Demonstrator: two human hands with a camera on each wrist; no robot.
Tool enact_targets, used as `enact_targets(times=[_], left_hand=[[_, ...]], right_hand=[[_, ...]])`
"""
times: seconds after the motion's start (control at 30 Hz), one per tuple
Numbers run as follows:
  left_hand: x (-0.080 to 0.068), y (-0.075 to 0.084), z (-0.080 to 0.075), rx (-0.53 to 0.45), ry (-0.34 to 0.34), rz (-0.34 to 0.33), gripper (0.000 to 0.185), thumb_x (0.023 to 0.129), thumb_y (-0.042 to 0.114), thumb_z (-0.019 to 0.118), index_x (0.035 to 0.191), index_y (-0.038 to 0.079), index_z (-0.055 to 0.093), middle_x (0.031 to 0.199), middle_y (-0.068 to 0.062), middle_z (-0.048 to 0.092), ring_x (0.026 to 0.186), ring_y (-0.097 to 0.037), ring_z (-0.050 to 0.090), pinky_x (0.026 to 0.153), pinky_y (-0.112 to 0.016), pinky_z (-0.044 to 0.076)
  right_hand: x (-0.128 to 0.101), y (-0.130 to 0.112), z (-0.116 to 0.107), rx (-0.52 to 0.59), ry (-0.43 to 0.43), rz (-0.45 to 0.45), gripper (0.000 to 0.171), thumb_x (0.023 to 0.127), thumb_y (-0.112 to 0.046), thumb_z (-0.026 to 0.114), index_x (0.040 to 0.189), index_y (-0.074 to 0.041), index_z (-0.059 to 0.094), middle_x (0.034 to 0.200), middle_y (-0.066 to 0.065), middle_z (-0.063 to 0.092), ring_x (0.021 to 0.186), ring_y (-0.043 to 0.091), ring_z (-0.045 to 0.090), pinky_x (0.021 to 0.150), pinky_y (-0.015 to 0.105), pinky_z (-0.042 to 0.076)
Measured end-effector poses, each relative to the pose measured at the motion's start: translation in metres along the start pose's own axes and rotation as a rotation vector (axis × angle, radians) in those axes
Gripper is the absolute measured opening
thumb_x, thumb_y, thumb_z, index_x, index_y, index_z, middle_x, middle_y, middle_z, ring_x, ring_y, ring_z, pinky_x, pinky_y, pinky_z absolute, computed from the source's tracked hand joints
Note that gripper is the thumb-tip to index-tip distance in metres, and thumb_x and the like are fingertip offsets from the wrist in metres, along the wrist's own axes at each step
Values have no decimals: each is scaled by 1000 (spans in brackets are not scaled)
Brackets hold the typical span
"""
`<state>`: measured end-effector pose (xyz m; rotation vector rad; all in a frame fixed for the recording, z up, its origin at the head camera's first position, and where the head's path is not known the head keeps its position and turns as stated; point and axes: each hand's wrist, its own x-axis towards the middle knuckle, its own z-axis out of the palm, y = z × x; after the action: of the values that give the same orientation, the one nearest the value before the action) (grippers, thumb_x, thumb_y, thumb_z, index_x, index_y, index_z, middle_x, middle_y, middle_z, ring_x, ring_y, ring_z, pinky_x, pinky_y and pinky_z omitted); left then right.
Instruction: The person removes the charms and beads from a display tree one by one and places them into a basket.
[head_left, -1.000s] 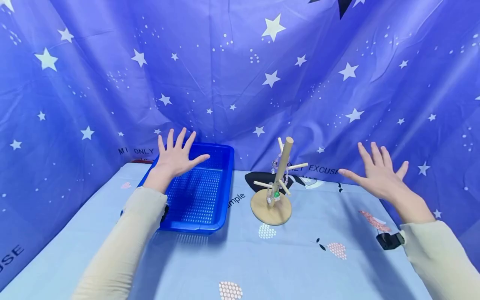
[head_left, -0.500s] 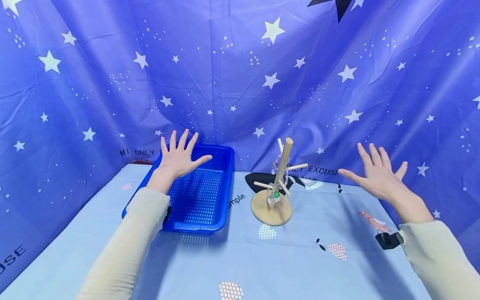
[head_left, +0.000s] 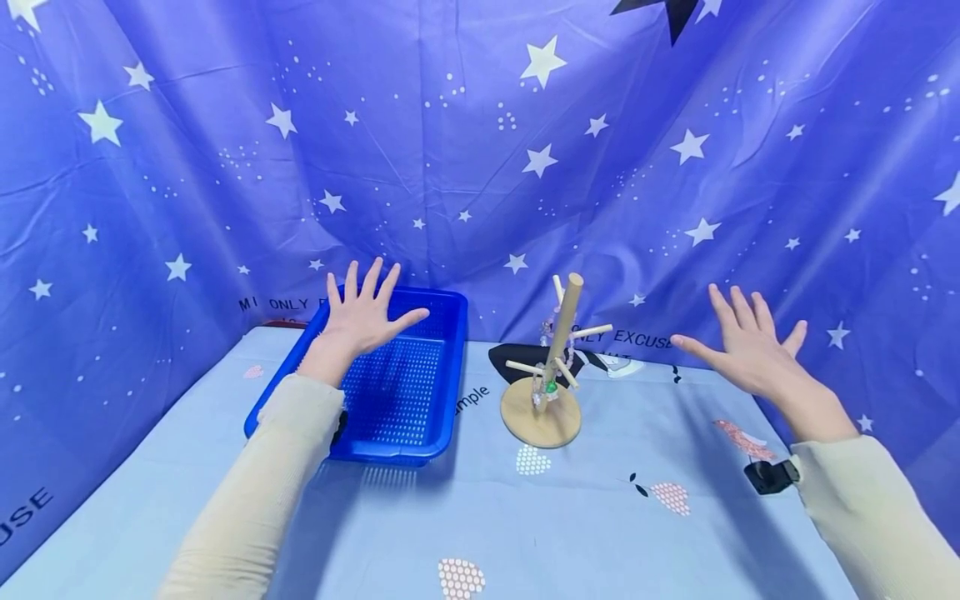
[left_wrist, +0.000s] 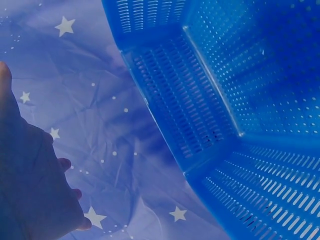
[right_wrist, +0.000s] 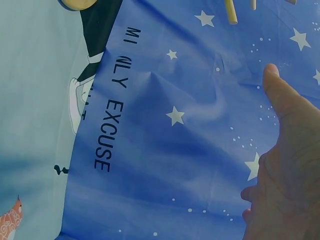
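My left hand (head_left: 356, 323) hovers over the blue plastic basket (head_left: 442, 400), fingers spread and holding nothing. In the left wrist view the basket (left_wrist: 180, 100) shows slotted walls, and the left hand (left_wrist: 35, 175) appears at the left edge. To the right, my right hand (head_left: 757, 354) is raised above the table, fingers spread, with nothing in it. Between the hands stands a wooden peg stand (head_left: 564, 333) on a round base. Beaded bracelets (head_left: 551, 388), one with a green bead, hang on its pegs. Only peg tips (right_wrist: 231, 12) and part of the base show in the right wrist view.
A light blue printed cloth (head_left: 570, 533) covers the table. Behind it hangs a blue star-patterned curtain (head_left: 465, 150), close behind the basket and stand. A black wrist camera (head_left: 771, 477) sits at the right sleeve.
The left hand has shifted slightly to the right over the basket. The right hand appears slightly further left as the view shifts a little. The basket and stand stay in place.
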<state>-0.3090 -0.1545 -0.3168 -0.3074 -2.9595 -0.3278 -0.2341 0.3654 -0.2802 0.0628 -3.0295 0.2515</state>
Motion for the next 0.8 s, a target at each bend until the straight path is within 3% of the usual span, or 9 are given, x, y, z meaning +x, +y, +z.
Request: enact_targets(times=[0.8], left_hand=[[-4,16,0,-4,11,21,98,88,83,31,161,26,-2,170,-10,-6,153,-43,-14,117,-68,-16]], right_hand=[[-1,-7,4,17,6,-8,104,91,-75,41,158,-17,-15,163,27,-13,147,54,-17,94,87,-18]])
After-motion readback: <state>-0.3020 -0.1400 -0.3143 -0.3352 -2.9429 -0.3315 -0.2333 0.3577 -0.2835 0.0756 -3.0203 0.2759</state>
